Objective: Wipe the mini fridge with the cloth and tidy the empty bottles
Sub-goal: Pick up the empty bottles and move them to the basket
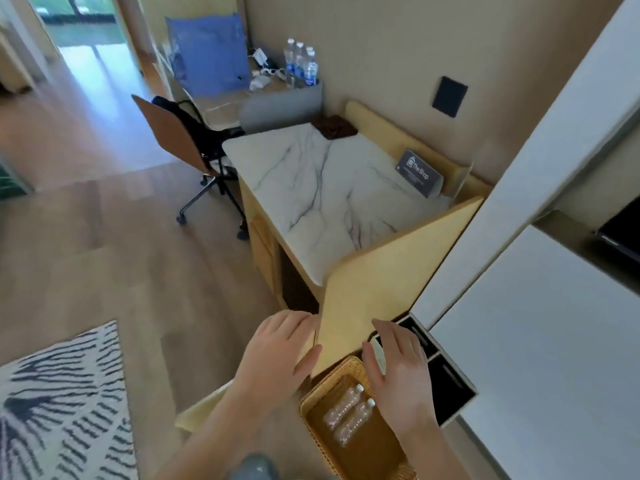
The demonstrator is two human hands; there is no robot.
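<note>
Fingers [294,323] splayed; ribbed bottles [348,415] in wicker.

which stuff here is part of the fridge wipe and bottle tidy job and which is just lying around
Part of the job:
- two empty bottles lying in the wicker basket
- wooden cabinet door, left hand on its edge
- right hand over the basket

Just lying about:
- office chair
- full water bottles on the far desk
- card sign on the marble top
- patterned rug
</note>
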